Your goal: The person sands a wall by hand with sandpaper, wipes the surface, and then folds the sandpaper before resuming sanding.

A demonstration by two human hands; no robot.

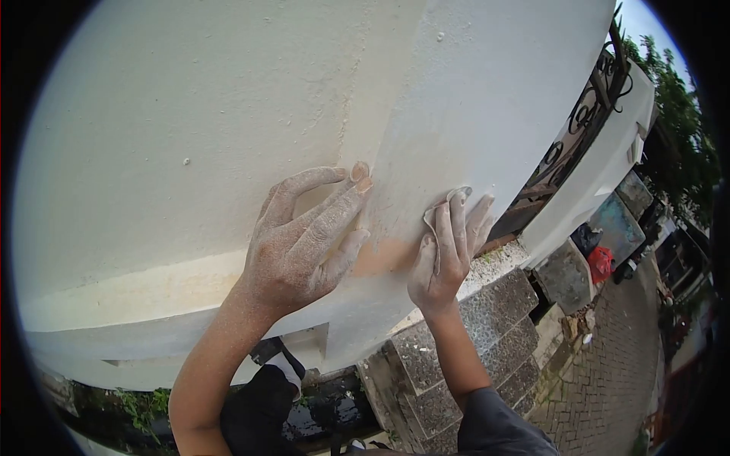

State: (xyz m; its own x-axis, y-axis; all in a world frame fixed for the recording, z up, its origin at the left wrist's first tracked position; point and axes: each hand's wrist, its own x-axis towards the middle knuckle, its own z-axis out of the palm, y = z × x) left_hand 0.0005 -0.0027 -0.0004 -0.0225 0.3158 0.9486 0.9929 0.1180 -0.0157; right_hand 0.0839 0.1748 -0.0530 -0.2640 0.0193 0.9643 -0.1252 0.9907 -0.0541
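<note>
White dust coats both hands, which are raised to a pale painted wall (251,99). My left hand (304,239) is at the wall's vertical corner line, fingers bent and fingertips close together; a thin edge shows at the tips, too small to identify. To its right, my right hand (449,247) is against the adjoining wall face, its fingers pressed together. A thin pale curved edge shows between its thumb and fingers, but what it belongs to is unclear. Between the hands, low on the wall, lies a bare orange-tan patch (384,256).
A black wrought-iron grille (574,125) is set in the wall at right. Below are stone-tiled steps (487,327), a dark wet gutter (334,406) and a paved lane (608,380). A red plastic bag (600,264) lies beside concrete slabs. My shoe (268,349) is near the wall base.
</note>
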